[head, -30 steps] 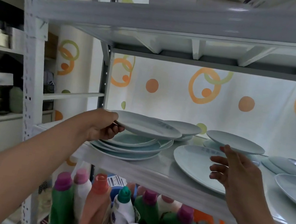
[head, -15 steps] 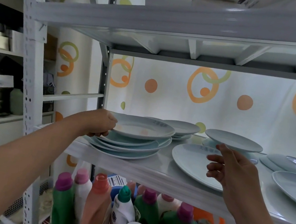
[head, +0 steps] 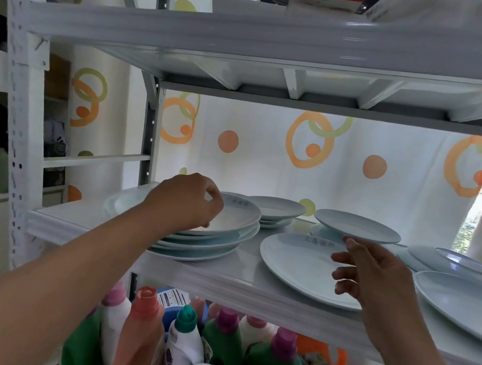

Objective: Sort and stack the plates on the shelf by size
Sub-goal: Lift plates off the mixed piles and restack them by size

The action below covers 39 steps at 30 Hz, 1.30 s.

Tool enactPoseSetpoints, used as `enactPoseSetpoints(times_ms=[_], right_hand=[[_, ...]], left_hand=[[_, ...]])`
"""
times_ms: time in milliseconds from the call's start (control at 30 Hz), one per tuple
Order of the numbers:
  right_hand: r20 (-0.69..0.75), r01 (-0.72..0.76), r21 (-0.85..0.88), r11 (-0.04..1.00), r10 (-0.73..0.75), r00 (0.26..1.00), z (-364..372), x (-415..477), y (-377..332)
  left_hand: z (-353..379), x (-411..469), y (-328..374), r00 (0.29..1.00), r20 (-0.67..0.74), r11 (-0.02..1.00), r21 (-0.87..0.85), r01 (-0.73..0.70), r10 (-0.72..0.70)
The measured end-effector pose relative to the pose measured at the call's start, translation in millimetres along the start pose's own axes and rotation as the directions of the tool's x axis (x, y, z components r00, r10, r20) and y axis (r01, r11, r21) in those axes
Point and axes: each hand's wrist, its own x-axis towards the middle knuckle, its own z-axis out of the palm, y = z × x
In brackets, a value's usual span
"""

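Note:
A stack of pale blue plates (head: 217, 246) stands at the left of the white shelf (head: 77, 220), with a shallow plate (head: 239, 218) lying on top of it. My left hand (head: 183, 203) hovers over that top plate, fingers loosely curled and holding nothing. A large flat plate (head: 296, 262) lies alone in the middle. Behind it a small plate (head: 358, 228) rests on another. My right hand (head: 376, 274) is above the large plate, fingers relaxed, its index tip at the small plate's front rim. A low stack of small plates (head: 276, 209) sits at the back.
More plates lie at the right: a flat pile (head: 447, 260) and a big plate (head: 466, 300) near the shelf's front. The upper shelf (head: 286, 39) hangs low overhead. Detergent bottles (head: 185, 336) crowd the level below. A dotted curtain (head: 268, 155) closes the back.
My left hand lowered the plate it held onto the left stack, let go and moved over it. My right hand stayed near the small plate's rim.

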Motion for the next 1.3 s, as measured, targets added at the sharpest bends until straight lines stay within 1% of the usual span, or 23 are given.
enactPoseSetpoints(times_ms=[100, 167, 233, 267, 367, 433, 500, 600, 667, 767, 933, 1133, 1233, 1300], right_hand=[[-0.041, 0.068, -0.216, 0.974, -0.079, 0.996, -17, -1, -1], [-0.074, 0.117, -0.400, 0.909, -0.159, 0.984, -31, 0, -1], [-0.085, 0.113, -0.529, 0.841, -0.184, 0.979, -45, 1, -3], [-0.082, 0.083, -0.570, 0.817, -0.157, 0.984, -51, 2, -2], [-0.058, -0.044, -0.661, 0.749, 0.008, 0.998, -66, 3, 0], [-0.050, -0.085, -0.674, 0.734, 0.070, 0.996, -71, 3, 3], [-0.046, -0.145, -0.607, 0.781, 0.148, 0.988, -73, 5, 6], [-0.037, -0.303, -0.405, 0.863, 0.316, 0.948, -72, 9, 7], [-0.018, -0.370, -0.295, 0.881, 0.382, 0.924, -71, 11, 8], [0.018, -0.429, -0.148, 0.891, 0.436, 0.900, -68, 11, 8], [0.038, -0.457, 0.040, 0.889, 0.455, 0.890, -59, 10, 8], [-0.002, -0.366, 0.254, 0.895, 0.379, 0.926, -51, 8, -1], [-0.024, -0.315, 0.293, 0.903, 0.336, 0.941, -49, 7, -6], [-0.037, -0.268, 0.309, 0.913, 0.293, 0.955, -47, 8, -7]], left_hand=[[11, -3, 20, 0.995, -0.052, 0.992, -0.091, -0.085, 0.080], [20, -6, 31, 0.991, -0.074, 0.980, -0.161, -0.120, 0.109], [31, -9, 41, 0.987, -0.095, 0.965, -0.214, -0.150, 0.132], [36, -10, 45, 0.985, -0.103, 0.960, -0.227, -0.162, 0.142], [51, -13, 56, 0.981, -0.103, 0.951, -0.249, -0.184, 0.163], [59, -14, 61, 0.981, -0.094, 0.947, -0.259, -0.188, 0.169], [66, -15, 63, 0.981, -0.089, 0.946, -0.263, -0.190, 0.172], [72, -16, 64, 0.983, -0.077, 0.943, -0.278, -0.183, 0.168], [74, -16, 63, 0.984, -0.072, 0.942, -0.288, -0.174, 0.160], [77, -16, 61, 0.987, -0.074, 0.938, -0.307, -0.160, 0.144], [77, -16, 60, 0.988, -0.068, 0.932, -0.329, -0.150, 0.136], [72, -17, 59, 0.992, -0.076, 0.893, -0.432, -0.124, 0.101], [72, -17, 61, 0.997, -0.054, 0.853, -0.516, -0.078, 0.059], [71, -16, 64, 1.000, 0.000, 0.827, -0.562, -0.008, 0.010]])
